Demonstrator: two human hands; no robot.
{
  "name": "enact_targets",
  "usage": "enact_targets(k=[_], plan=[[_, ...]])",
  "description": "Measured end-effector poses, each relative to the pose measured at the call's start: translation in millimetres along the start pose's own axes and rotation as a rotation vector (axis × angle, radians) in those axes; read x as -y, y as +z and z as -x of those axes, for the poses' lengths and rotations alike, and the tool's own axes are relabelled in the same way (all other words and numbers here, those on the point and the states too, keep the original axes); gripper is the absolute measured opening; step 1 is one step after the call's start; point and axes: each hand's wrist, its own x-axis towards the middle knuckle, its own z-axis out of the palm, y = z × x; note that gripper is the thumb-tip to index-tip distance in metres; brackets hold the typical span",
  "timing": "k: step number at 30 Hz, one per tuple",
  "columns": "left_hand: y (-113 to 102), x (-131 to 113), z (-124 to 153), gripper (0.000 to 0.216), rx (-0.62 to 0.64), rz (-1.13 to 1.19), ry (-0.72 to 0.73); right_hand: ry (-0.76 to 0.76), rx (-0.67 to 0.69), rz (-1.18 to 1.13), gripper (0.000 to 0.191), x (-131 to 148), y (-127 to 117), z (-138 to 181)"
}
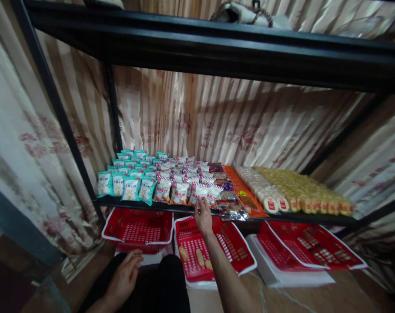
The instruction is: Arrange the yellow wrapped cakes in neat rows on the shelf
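My right hand point(203, 217) reaches to the front edge of the shelf, its fingers closed at the lower front of a white and red snack bag point(199, 191). That bag stands in the front row, beside similar white and red bags point(179, 192). Part of the grip is hidden by the hand itself. Low at the left, my left hand point(125, 276) hovers or rests over my knee, fingers loosely stretched and nothing in them. Teal and white snack bags point(131, 188) stand in rows on the left of the shelf.
Orange flat packs point(245, 193), white-wrapped round packs point(271, 204) and yellow packs point(315, 202) fill the shelf's right side. Below are a left red basket point(135, 241), a middle red basket point(249, 265) with 3 tan pieces, and a right red basket point(282, 256). An upper black shelf point(197, 48) hangs overhead.
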Motion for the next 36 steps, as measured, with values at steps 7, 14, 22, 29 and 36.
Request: enact_targets(k=[7, 14, 22, 29, 36], plan=[[-8, -12, -42, 0.03, 0.136, 0.075, -0.013, 0.004, -0.003, 0.023, 0.044, 2, 1, -5], [-7, -2, -79, 0.031, 0.188, 0.14, -0.004, 0.023, -0.077, 0.037, 0.044, 2, 4, -2], [17, -23, -150, 0.036, 0.3, 0.14, 0.105, 0.018, -0.16, 0.165, 0.048, 2, 7, 1], [63, -37, -207, 0.05, 0.384, 0.171, 0.078, 0.0, -0.215, 0.205, 0.044, 0, 15, 4], [58, -37, -197, 0.034, 0.223, 0.29, 0.088, 0.0, -0.212, 0.189, 0.043, 14, -3, 4]])
